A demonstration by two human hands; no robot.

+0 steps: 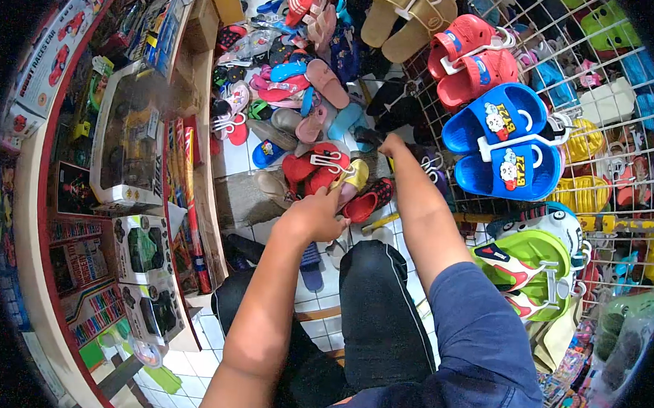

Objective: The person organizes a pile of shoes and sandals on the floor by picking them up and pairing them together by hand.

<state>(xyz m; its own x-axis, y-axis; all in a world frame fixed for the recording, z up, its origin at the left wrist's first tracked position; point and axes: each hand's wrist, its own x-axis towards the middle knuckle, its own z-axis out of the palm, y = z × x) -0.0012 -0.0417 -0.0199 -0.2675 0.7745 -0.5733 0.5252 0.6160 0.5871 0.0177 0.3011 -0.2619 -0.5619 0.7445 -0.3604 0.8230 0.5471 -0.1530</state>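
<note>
Low in the middle of the floor pile, my left hand has its fingers closed at the near end of a yellow shoe. Red shoes joined by a white hanger lie just beyond that hand. A red and black clog rests to its right, close to the fingertips. Farther forward and right, my right hand is closed beside a dark shoe; what its fingers hold is too small to make out.
Many loose sandals cover the floor ahead. A wire rack on the right carries blue slippers, red clogs and green sandals. Shelves on the left hold boxed toys. A yellow pole lies near my knees.
</note>
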